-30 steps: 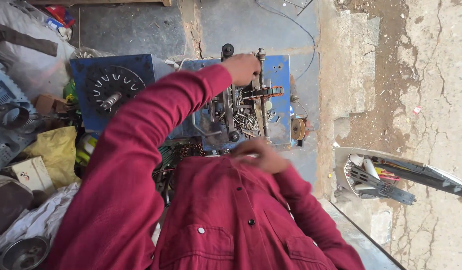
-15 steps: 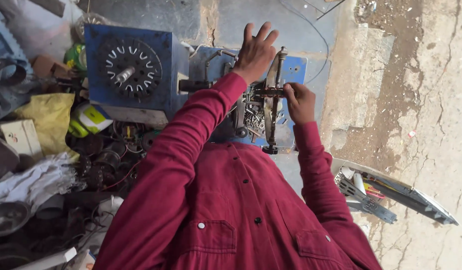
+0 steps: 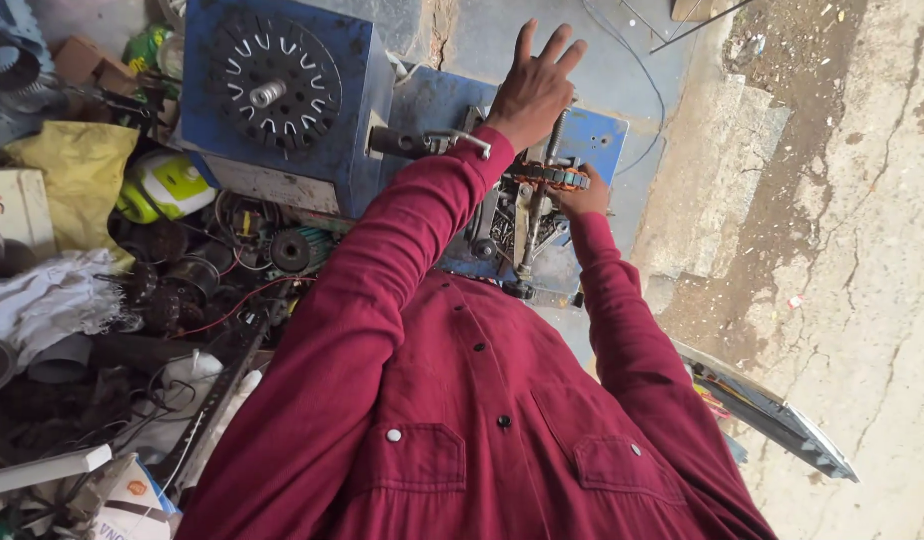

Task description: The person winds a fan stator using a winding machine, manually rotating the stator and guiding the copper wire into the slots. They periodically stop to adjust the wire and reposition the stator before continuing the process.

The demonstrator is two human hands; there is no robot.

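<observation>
Hands split the work: left hand point(image 3: 535, 88) rests open-fingered above the blue winding machine point(image 3: 432, 110), right hand point(image 3: 582, 198) grips the copper-wound stator point(image 3: 548, 177); hold it square, fingers clear of the spindle.

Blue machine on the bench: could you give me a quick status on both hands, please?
Left hand open, spread flat on blue machine. Right hand gripping the metal mechanism, fingers hidden. Red sleeve covers the nearer part.
</observation>
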